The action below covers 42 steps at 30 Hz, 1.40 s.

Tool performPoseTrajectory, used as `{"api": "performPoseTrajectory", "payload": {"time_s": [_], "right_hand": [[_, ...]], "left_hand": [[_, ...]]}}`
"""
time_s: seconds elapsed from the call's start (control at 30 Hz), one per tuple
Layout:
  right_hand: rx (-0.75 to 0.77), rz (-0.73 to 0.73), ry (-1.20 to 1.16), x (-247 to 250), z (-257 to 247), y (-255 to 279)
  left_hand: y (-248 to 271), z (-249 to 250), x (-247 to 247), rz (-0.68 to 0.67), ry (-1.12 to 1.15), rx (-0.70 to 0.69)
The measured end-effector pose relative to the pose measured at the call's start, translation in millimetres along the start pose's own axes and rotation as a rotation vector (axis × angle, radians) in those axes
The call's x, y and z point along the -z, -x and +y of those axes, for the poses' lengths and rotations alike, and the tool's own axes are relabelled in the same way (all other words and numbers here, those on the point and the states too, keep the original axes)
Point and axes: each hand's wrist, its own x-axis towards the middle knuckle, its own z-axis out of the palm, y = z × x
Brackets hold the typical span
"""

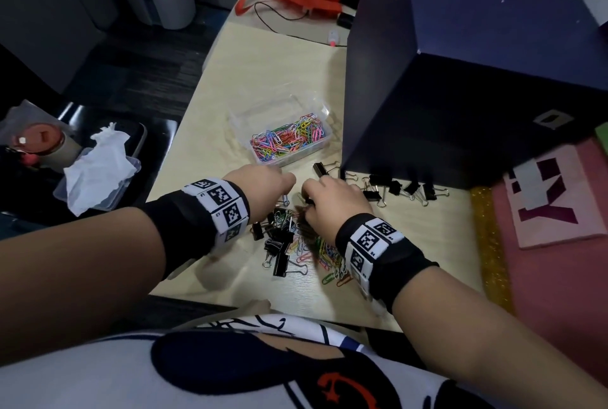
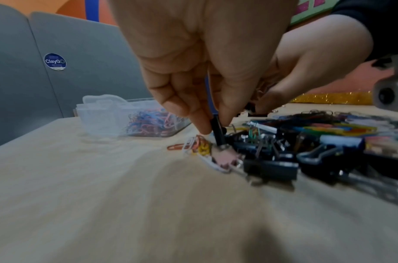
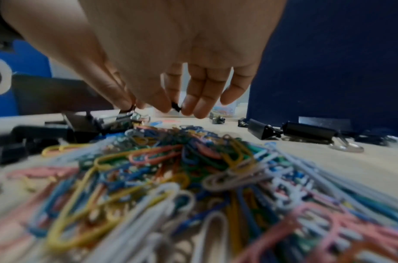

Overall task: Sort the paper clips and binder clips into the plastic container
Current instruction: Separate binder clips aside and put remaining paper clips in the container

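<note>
The left hand (image 2: pixel 193 58) pinches 1 black binder clip (image 2: pixel 217 131) upright at the mixed pile (image 1: pixel 296 244) on the table (image 1: pixel 214 145). The right hand (image 3: pixel 171 53) pinches a small black object, identity unclear. The plastic container (image 1: pixel 283 132), just beyond, holds paper clips (image 1: pixel 286 139).

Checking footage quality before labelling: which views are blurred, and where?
Head view: mostly sharp, dim at the edges. Left wrist view: table and binder clips smeared in the foreground. Right wrist view: paper clips nearest the lens blurred.
</note>
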Motion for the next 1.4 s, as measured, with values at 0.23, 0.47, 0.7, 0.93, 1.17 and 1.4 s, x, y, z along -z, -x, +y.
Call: {"api": "performPoseTrajectory", "payload": {"time_s": [0.23,0.47,0.7,0.93,1.17,1.4], "right_hand": [[-0.255,0.136,-0.245,11,30,19],[-0.452,0.233,-0.331,18,65,37],[-0.583,0.411,-0.388,17,79,49],[-0.192,0.096,-0.307,1,39,42],[0.175,-0.123,-0.065,-4,-15,28],[0.198,-0.166,0.036,-15,-24,23]], "left_hand": [[-12,17,24,-0.037,0.009,-0.098],[-39,42,46,0.096,0.127,-0.178],[-44,44,41,0.274,0.301,-0.137],[-16,14,20,-0.112,0.064,-0.111],[9,-4,0,-0.206,0.026,-0.047],[23,-15,-12,-0.175,0.047,0.031]]}}
